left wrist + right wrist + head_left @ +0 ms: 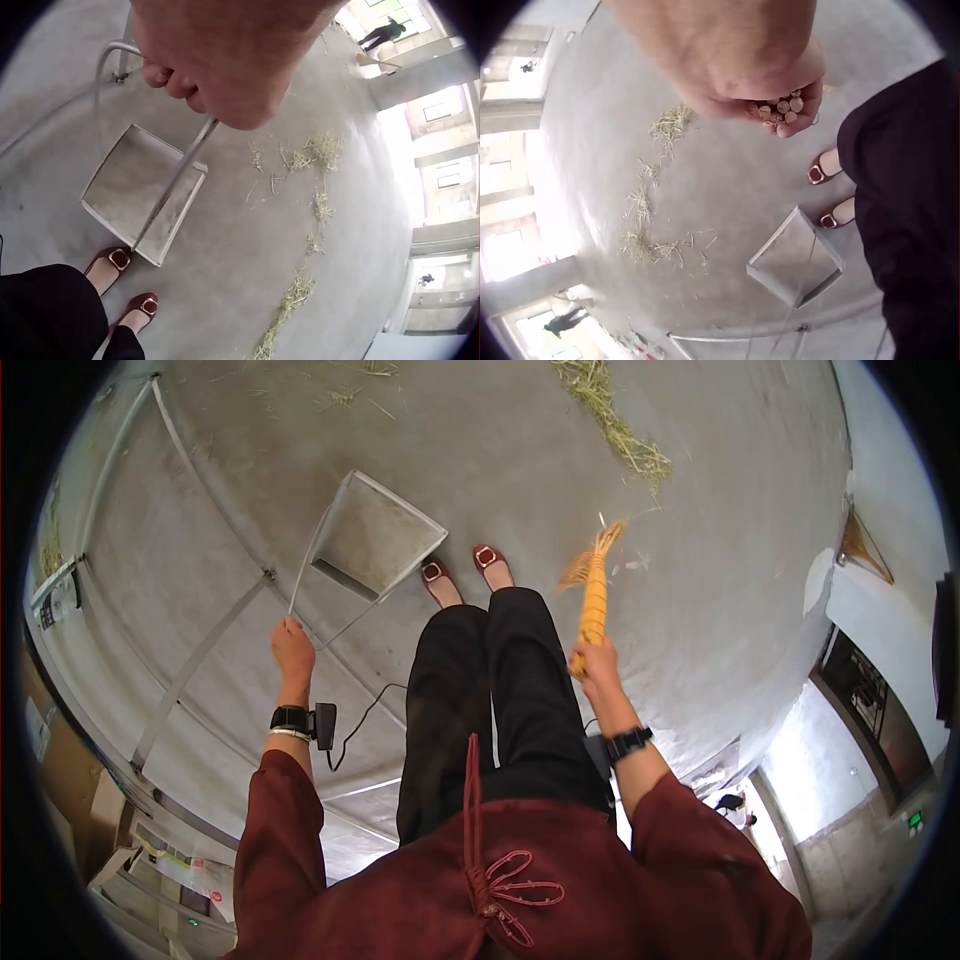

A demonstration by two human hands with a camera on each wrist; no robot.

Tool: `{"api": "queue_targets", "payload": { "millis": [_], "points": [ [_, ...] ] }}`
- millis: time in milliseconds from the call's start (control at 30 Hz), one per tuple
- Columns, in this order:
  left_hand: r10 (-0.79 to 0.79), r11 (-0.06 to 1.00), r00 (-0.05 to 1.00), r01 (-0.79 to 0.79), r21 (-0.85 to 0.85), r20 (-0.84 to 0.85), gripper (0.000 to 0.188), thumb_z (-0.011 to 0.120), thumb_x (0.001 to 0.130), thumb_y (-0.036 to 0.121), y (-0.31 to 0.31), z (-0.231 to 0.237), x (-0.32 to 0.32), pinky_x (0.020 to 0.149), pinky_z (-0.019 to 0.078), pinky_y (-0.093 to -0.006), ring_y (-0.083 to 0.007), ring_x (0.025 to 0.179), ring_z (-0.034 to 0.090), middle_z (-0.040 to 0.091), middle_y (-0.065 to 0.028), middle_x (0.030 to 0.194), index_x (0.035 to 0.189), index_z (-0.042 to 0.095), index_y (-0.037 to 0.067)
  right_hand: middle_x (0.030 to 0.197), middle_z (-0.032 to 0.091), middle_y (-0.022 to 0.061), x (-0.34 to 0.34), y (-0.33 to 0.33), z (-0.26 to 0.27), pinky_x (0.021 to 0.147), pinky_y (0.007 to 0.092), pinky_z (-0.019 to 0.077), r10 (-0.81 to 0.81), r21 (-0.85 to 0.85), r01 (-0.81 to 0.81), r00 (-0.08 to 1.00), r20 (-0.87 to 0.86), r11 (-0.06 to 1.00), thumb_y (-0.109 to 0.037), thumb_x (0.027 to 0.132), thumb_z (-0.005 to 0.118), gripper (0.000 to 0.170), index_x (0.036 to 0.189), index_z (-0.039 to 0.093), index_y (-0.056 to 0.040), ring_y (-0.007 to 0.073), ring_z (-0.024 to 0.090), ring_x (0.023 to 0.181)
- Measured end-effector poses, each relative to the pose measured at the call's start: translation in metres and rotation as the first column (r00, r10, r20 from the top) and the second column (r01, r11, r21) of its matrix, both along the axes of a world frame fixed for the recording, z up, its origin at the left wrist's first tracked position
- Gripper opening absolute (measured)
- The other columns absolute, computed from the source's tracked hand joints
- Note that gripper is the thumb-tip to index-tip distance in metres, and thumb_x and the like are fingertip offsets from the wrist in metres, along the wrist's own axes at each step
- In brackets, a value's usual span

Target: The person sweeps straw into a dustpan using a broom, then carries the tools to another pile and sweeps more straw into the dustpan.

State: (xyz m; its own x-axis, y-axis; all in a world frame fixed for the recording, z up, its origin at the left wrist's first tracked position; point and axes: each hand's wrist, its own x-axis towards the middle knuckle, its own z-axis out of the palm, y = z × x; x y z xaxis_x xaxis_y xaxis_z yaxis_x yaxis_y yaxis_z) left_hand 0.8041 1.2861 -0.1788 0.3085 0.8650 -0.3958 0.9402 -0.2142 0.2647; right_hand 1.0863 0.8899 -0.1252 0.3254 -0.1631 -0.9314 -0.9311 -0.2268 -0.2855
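My left hand (293, 657) grips the thin metal handle (309, 563) of a square metal dustpan (375, 540), which is at the floor by my feet. In the left wrist view, curled fingers of the left hand (217, 64) wrap the handle (169, 191) above the pan (142, 180). On the other side, my right hand (597, 663) holds a yellow bound broom (593, 600) by its lower end, its frayed tip pointing forward. The right wrist view shows the round cut stalk ends (784, 107) of the broom inside the right hand (742, 67).
Loose straw (620, 430) lies in a strip on the grey floor ahead, with more scraps (345, 398) farther left. A metal frame (205, 645) stands at the left. Another person (384, 34) is in the distance.
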Motion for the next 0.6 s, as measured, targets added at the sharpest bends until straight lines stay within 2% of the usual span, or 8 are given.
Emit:
{"api": "queue_targets", "payload": {
  "millis": [133, 200, 300, 333, 433, 533, 567, 600],
  "points": [
    [0.016, 1.0, 1.0, -0.016, 0.007, 0.016, 0.034, 0.039, 0.09, 0.023, 0.0, 0.001, 0.001, 0.064, 0.042, -0.0435, -0.0369, 0.069, 0.056, 0.059, -0.0217, 0.072, 0.074, 0.056, -0.002, 0.064, 0.048, 0.0047, 0.004, 0.149, -0.046, 0.038, 0.031, 0.0426, -0.074, 0.254, 0.045, 0.991, 0.108, 0.966, 0.007, 0.072, 0.055, 0.03, 0.095, 0.043, -0.0068, 0.0169, 0.051, 0.047],
    [0.02, 1.0, 0.999, -0.02, 0.005, 0.03, 0.035, 0.039, 0.091, 0.023, 0.001, -0.003, -0.001, 0.063, 0.0416, -0.0436, -0.0364, 0.068, 0.056, 0.058, -0.0211, 0.071, 0.074, 0.055, -0.002, 0.07, 0.05, 0.0056, 0.024, 0.227, -0.007, 0.041, 0.0302, 0.0416, -0.093, 0.371, 0.048, 0.99, 0.104, 0.927, 0.006, 0.072, 0.056, 0.026, 0.093, 0.045, -0.0028, 0.0165, 0.051, 0.048],
    [0.036, 0.999, 0.999, -0.036, 0.002, 0.038, 0.035, 0.038, 0.091, 0.024, -0.001, -0.001, -0.001, 0.062, 0.0408, -0.0434, -0.0353, 0.065, 0.054, 0.057, -0.0199, 0.069, 0.073, 0.055, -0.003, 0.071, 0.051, 0.0062, 0.042, 0.243, -0.004, 0.04, 0.0295, 0.0406, 0.047, 0.429, -0.107, 0.988, 0.149, 0.897, 0.008, 0.07, 0.056, 0.039, 0.107, 0.046, -0.0018, 0.0147, 0.052, 0.049],
    [0.053, 0.999, 0.998, -0.053, 0.008, 0.034, 0.035, 0.038, 0.091, 0.023, -0.001, -0.001, 0.001, 0.062, 0.0405, -0.0433, -0.0348, 0.064, 0.053, 0.057, -0.0194, 0.068, 0.073, 0.054, -0.003, 0.071, 0.051, 0.0062, 0.046, 0.232, -0.002, 0.04, 0.0295, 0.0406, 0.036, 0.425, -0.1, 0.987, 0.156, 0.899, 0.008, 0.07, 0.056, 0.039, 0.107, 0.046, -0.0018, 0.0147, 0.052, 0.049],
    [0.056, 0.998, 0.998, -0.056, -0.021, 0.003, 0.033, 0.039, 0.09, 0.022, 0.001, -0.001, 0.0, 0.062, 0.0403, -0.0432, -0.0345, 0.065, 0.053, 0.057, -0.0194, 0.069, 0.073, 0.053, -0.003, 0.075, 0.058, 0.0101, 0.044, 0.149, 0.002, 0.046, 0.0316, 0.0451, 0.471, 0.031, -0.545, 0.751, 0.463, 0.838, 0.0, 0.07, 0.06, 0.058, 0.125, 0.042, -0.0046, 0.0206, 0.056, 0.05],
    [0.003, 1.0, 1.0, -0.003, -0.004, 0.02, 0.03, 0.04, 0.088, 0.019, 0.002, -0.003, -0.004, 0.063, 0.0404, -0.0439, -0.0357, 0.066, 0.054, 0.057, -0.02, 0.071, 0.074, 0.053, -0.003, 0.075, 0.059, 0.0092, 0.021, 0.048, 0.016, 0.044, 0.031, 0.045, 0.641, -0.336, -0.549, 0.603, 0.475, 0.765, 0.002, 0.07, 0.059, 0.065, 0.13, 0.039, -0.009, 0.0196, 0.056, 0.05],
    [-0.008, 1.0, 1.0, 0.009, -0.013, 0.017, 0.03, 0.04, 0.088, 0.019, 0.005, -0.005, -0.009, 0.063, 0.0404, -0.0439, -0.0357, 0.066, 0.054, 0.057, -0.02, 0.071, 0.074, 0.053, -0.003, 0.074, 0.059, 0.0091, 0.015, 0.018, 0.024, 0.042, 0.031, 0.0443, 0.583, -0.344, -0.477, 0.726, 0.365, 0.809, 0.004, 0.069, 0.058, 0.067, 0.132, 0.038, -0.0109, 0.0191, 0.056, 0.049],
    [-0.172, 0.984, 0.985, 0.173, 0.04, -0.024, 0.029, 0.04, 0.087, 0.019, 0.008, -0.009, -0.017, 0.063, 0.0405, -0.0442, -0.0365, 0.068, 0.054, 0.057, -0.0205, 0.072, 0.074, 0.054, -0.003, 0.072, 0.058, 0.0091, 0.013, -0.01, 0.028, 0.04, 0.0309, 0.0437, 0.502, -0.362, -0.401, 0.828, 0.25, 0.841, 0.006, 0.069, 0.056, 0.07, 0.133, 0.036, -0.0128, 0.0185, 0.055, 0.048]
  ]
}}
